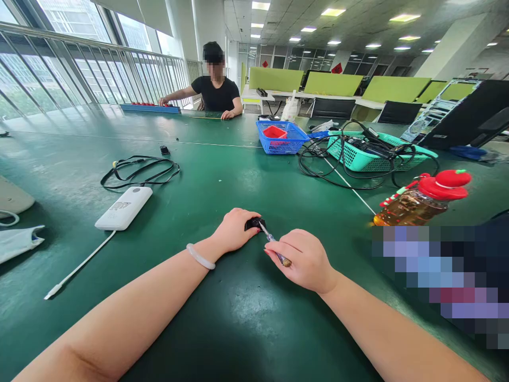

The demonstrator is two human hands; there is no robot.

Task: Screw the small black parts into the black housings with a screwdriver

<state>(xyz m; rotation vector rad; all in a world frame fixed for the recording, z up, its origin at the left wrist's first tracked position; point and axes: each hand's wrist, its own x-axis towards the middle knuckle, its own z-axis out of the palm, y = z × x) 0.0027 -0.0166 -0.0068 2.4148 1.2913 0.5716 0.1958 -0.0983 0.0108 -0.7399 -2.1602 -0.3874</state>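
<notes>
My left hand (pixel 234 229) rests on the green table with its fingers closed around a small black part (pixel 255 223), whose exact kind I cannot make out. In my right hand (pixel 304 260) is a screwdriver (pixel 271 238) with a clear handle, held slantwise between thumb and fingers. Its metal tip meets the top of the black part. A pale bracelet (pixel 200 257) circles my left wrist.
A white power bank (pixel 124 208) with a cable and a coiled black cord (pixel 139 170) lie left. Ahead are a blue basket (pixel 280 139), a teal basket (pixel 369 159) with black cables, and a red-capped bottle (pixel 421 199). Across the table sits a person (pixel 217 93).
</notes>
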